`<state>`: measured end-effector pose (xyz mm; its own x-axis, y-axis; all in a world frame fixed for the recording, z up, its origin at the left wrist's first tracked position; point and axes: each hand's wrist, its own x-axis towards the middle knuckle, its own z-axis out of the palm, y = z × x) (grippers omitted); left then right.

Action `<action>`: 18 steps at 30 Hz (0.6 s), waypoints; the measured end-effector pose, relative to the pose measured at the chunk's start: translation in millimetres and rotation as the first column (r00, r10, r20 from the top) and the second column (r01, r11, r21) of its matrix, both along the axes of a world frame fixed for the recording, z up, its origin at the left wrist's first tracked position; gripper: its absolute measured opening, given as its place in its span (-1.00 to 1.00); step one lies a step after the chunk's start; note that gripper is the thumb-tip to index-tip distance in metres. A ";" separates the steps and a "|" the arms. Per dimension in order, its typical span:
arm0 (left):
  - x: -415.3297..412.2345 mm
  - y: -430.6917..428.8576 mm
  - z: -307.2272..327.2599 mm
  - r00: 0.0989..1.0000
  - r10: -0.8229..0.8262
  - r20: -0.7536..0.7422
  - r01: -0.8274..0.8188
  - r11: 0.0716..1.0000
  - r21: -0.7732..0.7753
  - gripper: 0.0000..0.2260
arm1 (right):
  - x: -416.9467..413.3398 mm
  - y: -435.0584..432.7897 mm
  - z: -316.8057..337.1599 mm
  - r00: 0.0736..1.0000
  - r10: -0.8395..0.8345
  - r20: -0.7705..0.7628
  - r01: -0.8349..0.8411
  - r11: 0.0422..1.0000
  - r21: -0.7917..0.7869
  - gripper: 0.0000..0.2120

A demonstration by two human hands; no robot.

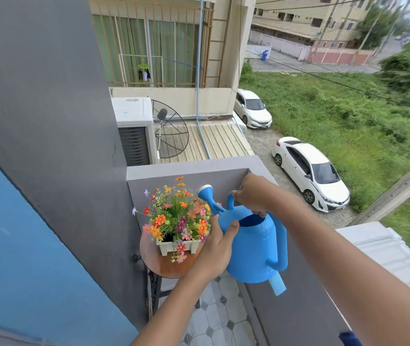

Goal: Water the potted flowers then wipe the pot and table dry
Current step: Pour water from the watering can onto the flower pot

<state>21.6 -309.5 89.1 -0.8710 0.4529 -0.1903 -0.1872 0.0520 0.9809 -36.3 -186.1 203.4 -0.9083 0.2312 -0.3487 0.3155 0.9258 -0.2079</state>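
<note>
While held: watering can (254, 248) is pointing its spout up-left over the flowers (176, 216)
Right hand (254, 196): gripping top handle
Left hand (217, 243): bracing the can's side

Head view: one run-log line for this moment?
stage: watering | right hand: grips top handle of blue plastic watering can | left hand: steadies can body | spout: above multicoloured flowers in white pot | round wooden table: pot on it

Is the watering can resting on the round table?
No: the watering can is held in the air by both hands, right hand on its top handle, left hand against its side.
</note>
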 end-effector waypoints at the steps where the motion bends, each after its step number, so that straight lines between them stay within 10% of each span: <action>1: 1.7 0.9 -0.5 1.000 -0.003 0.001 0.003 1.000 0.002 -0.59 | 0.6 1.6 -0.7 1.000 0.006 -0.002 -0.006 1.000 0.005 -0.65; 18: 15.9 -53.0 -3.2 0.980 0.199 0.017 -0.198 0.979 -0.052 -0.65 | -2.2 -55.1 -11.5 0.989 0.144 -0.035 -0.147 0.981 -0.125 -0.69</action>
<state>37.5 -362.5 86.0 -0.9380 0.2606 -0.2283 -0.2204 0.0598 0.9736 -38.4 -241.2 191.9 -0.9380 0.0512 -0.3427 0.1723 0.9271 -0.3329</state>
